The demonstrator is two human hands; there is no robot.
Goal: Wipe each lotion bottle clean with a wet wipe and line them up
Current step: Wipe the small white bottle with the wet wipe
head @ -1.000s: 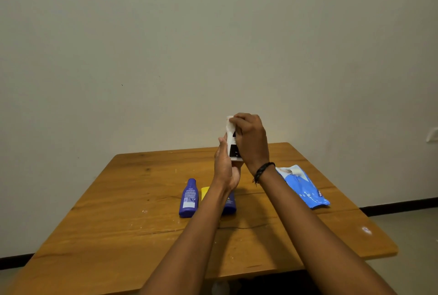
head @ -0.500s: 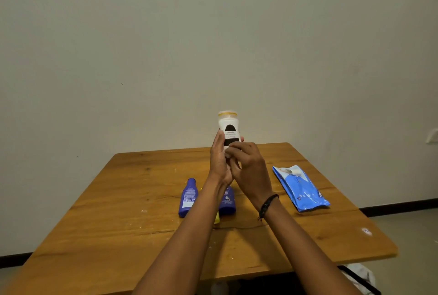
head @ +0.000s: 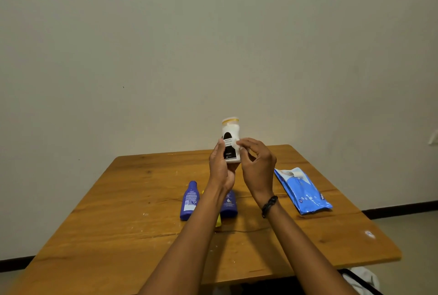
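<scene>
A wooden table (head: 132,230) carries two blue bottles (head: 189,201) (head: 229,204) lying near its middle, something yellow (head: 218,221) between them, and a blue wipe pack (head: 304,191) at right.

White bottle (head: 230,139): black label carries lines of print, too small to read. Left blue bottle (head: 189,200): white panel of fine print, illegible. Second blue bottle (head: 229,204): pale emblem, no legible wording. Blue wipes pack (head: 302,190): white lettering near its near end, blurred and not decipherable. No text can be read anywhere.
</scene>
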